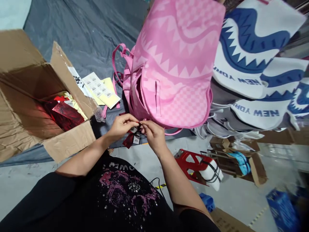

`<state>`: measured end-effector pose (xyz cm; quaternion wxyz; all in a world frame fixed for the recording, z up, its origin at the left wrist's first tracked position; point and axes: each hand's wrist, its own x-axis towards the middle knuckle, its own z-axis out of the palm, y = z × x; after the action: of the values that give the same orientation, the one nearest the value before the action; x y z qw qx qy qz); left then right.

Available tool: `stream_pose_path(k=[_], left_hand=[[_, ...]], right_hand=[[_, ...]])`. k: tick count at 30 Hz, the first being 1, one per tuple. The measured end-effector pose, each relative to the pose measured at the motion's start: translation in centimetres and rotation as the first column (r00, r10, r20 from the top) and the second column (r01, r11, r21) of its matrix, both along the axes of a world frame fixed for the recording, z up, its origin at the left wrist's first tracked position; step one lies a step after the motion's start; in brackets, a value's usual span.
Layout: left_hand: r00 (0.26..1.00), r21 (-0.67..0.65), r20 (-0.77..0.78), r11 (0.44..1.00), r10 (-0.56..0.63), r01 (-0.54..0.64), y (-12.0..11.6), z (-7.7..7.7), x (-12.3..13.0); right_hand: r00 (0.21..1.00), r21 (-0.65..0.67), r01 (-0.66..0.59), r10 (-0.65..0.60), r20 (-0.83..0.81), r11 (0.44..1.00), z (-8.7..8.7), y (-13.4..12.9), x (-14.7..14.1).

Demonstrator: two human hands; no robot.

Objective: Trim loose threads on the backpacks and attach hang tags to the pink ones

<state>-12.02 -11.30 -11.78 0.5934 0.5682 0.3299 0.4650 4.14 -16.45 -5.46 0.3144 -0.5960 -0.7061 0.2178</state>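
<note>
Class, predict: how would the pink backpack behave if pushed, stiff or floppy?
The pink backpack probably keeps its shape, since its front looks smooth and full. Its strap likely flops, looping loosely beside it. It may give near the gaping side opening.

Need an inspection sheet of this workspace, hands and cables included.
Surface: creased grey cloth
Job's things: pink backpack, side opening gaping; dark red tag with barcode label nearby
Clutter: open cardboard box with red items inside; label sheets beside it
Hands: left hand and right hand pinching a small dark piece by the tag, details unclear
Cables: thin dark loop beside the shirt; cord or not, cannot tell
Surroundings: white-and-blue bags on the right
</note>
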Motion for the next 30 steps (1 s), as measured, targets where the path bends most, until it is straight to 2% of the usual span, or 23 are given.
stream_pose_path(k=[2,4,6,10,17,22,27,30], left_hand=[[0.988,0.177,-0.153,0.984,0.019,0.009,-0.1,-0.1,-0.5],[0.956,0.336,-0.287,0.941,0.057,0.045,-0.3,0.0,-1.0],[0.931,0.392,-0.355,0.918,0.085,0.066,-0.5,0.2,-1.4],[0.913,0.370,-0.399,0.926,0.087,0.074,-0.7,0.5,-1.6],[0.877,0.445,-0.469,0.885,0.101,0.136,-0.7,0.9,-1.5],[0.851,0.424,-0.517,0.891,0.090,0.163,-0.7,0.6,-1.3],[0.838,0.399,-0.542,0.897,0.063,0.191,-0.6,0.6,-1.2],[0.796,0.353,-0.603,0.910,0.044,0.217,-0.4,1.1,-1.0]], right_hand=[[1.000,-0.034,0.010,-0.010,-0.008,0.999,0.1,0.1,0.1],[0.998,-0.025,-0.015,0.017,0.060,1.000,0.1,0.1,0.1],[0.982,-0.005,-0.070,0.069,0.178,0.998,0.1,0.1,-0.1],[0.937,-0.025,-0.123,0.125,0.325,0.992,0.2,0.1,-0.3],[0.913,-0.054,-0.132,0.143,0.382,0.990,0.1,0.1,0.0],[0.898,-0.119,-0.110,0.150,0.413,0.987,0.4,0.1,0.0],[0.820,-0.213,-0.074,0.181,0.544,0.974,1.0,0.4,-0.3],[0.754,-0.208,-0.099,0.210,0.623,0.973,1.2,0.4,-0.4]])
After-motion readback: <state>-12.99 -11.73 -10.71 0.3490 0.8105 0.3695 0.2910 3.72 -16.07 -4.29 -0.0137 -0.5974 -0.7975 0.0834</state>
